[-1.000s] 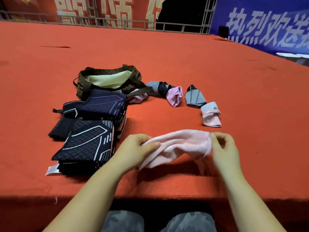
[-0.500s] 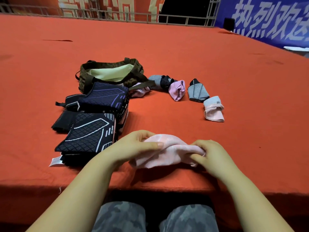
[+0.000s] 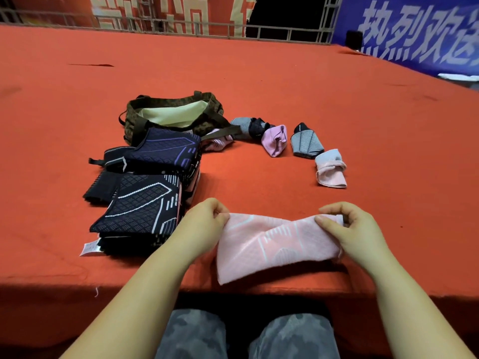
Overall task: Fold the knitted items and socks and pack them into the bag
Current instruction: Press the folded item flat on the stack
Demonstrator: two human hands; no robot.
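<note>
A pink knitted item [image 3: 272, 244] is stretched flat near the table's front edge. My left hand [image 3: 204, 224] pinches its left top corner and my right hand [image 3: 344, 226] pinches its right end. To the left lies a stack of folded dark knitted items [image 3: 140, 206], with a navy one [image 3: 163, 149] on top further back. Behind them stands the open camouflage bag [image 3: 207, 123] with a pale lining. Folded socks lie in an arc to the right: a grey-black one [image 3: 248, 126], a lilac one [image 3: 274, 141], a grey one [image 3: 305, 145] and a pink-grey one [image 3: 331, 169].
The red cloth-covered table [image 3: 259, 81] stretches far back to a metal railing [image 3: 181, 22]. A white tag [image 3: 89, 248] sticks out under the dark stack. Another striped pink sock [image 3: 216, 145] lies by the bag's strap. My knees [image 3: 233, 335] are below the front edge.
The pink item was bunched between my hands half a second ago; both hands have moved apart and it is now spread out wide and flat.
</note>
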